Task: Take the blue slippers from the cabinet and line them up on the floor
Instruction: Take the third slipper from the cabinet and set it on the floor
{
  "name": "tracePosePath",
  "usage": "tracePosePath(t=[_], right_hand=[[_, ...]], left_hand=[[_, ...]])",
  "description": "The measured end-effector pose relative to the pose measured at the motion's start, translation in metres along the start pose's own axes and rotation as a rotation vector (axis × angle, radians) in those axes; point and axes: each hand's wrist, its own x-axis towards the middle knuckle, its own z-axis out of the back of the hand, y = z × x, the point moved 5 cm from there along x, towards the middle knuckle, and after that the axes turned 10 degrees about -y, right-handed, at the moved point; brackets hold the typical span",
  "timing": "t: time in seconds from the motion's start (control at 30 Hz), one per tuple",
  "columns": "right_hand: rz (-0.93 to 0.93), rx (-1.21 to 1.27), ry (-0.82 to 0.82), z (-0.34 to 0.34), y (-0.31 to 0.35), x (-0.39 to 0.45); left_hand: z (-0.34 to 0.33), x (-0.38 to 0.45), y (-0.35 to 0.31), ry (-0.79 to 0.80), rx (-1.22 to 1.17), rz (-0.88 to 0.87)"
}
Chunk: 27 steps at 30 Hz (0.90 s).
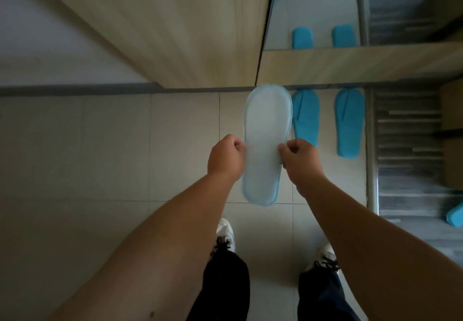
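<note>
I hold one blue slipper (265, 130) above the tiled floor with its pale sole facing me. My left hand (226, 159) pinches its left edge and my right hand (299, 161) pinches its right edge. Two blue slippers lie side by side on the floor at the cabinet's foot, one (305, 118) just right of the held slipper and another (349, 123) further right. A mirror panel (318, 7) above them shows their reflections. The wooden cabinet (175, 25) fills the top of the view.
A striped grey mat (411, 150) lies on the right, with part of another blue slipper (454, 216) at the right edge. My two feet in white shoes (225, 233) stand on the tiles below my hands. A cardboard box (453, 130) sits far right.
</note>
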Motion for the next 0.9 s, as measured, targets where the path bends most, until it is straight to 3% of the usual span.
tracePosePath(t=[0.17,0.3,0.47,0.57,0.67,0.77,0.9], right_hand=[[0.214,-0.195,-0.093,-0.016,0.017,-0.004],[0.35,-0.215,0.005,-0.021,0.022,-0.003],[0.535,-0.238,0.09,-0.012,0.022,0.013],[0.437,-0.235,0.081,-0.006,0.015,0.039],[0.213,-0.236,0.098,-0.017,-0.001,0.073],[0.005,-0.061,0.245,-0.045,-0.013,0.094],[-0.126,0.221,0.464,-0.089,-0.02,0.104]], left_hand=[[-0.02,0.001,-0.012,0.114,-0.279,0.046],[-0.039,-0.005,-0.026,0.197,-0.475,0.144],[-0.046,0.01,-0.024,0.137,-0.494,0.216],[-0.053,0.019,-0.021,0.175,-0.573,0.266],[-0.06,0.031,-0.015,0.202,-0.62,0.288],[-0.065,0.051,0.007,0.204,-0.605,0.314],[-0.071,0.097,0.057,0.184,-0.579,0.337]])
